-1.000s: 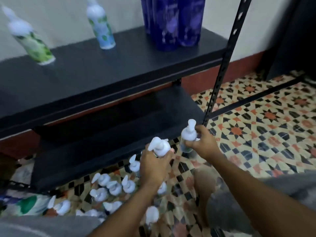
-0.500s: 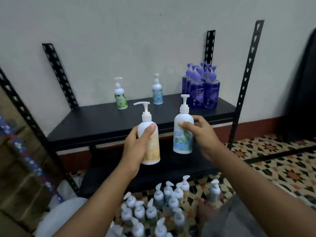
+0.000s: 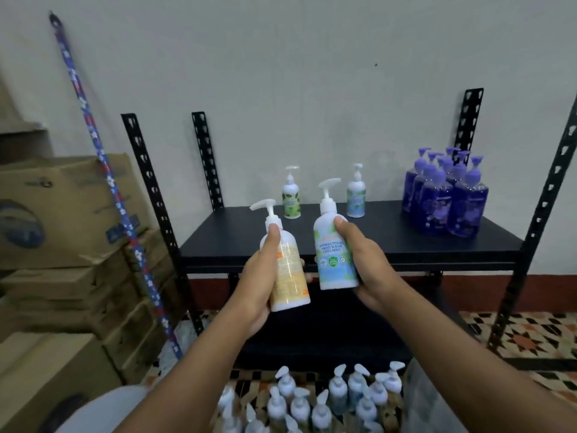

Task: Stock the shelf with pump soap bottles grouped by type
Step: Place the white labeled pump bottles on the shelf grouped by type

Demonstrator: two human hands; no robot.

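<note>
My left hand (image 3: pixel 257 276) grips a white pump bottle with a yellow-orange label (image 3: pixel 288 273), held upright in front of the black shelf (image 3: pixel 343 242). My right hand (image 3: pixel 363 264) grips a white pump bottle with a blue-green "cool mint" label (image 3: pixel 332 260) right beside it. On the shelf stand a green-label bottle (image 3: pixel 291 198) and a blue-label bottle (image 3: pixel 356 196) near the back, apart from each other. Several purple bottles (image 3: pixel 446 195) are grouped at the shelf's right end. More white-pump bottles (image 3: pixel 312 401) stand on the floor below my arms.
Stacked cardboard boxes (image 3: pixel 62 245) fill the left side, with a blue patterned pole (image 3: pixel 115 189) leaning against the wall. Black slotted uprights (image 3: pixel 543 207) frame the shelf. A lower shelf board (image 3: pixel 327 332) sits beneath. Patterned tile floor (image 3: pixel 530 332) lies to the right.
Both hands lifted a bottle each from the floor cluster up to shelf height. Since half a second ago they hold steady while the view has pulled back and tilted up.
</note>
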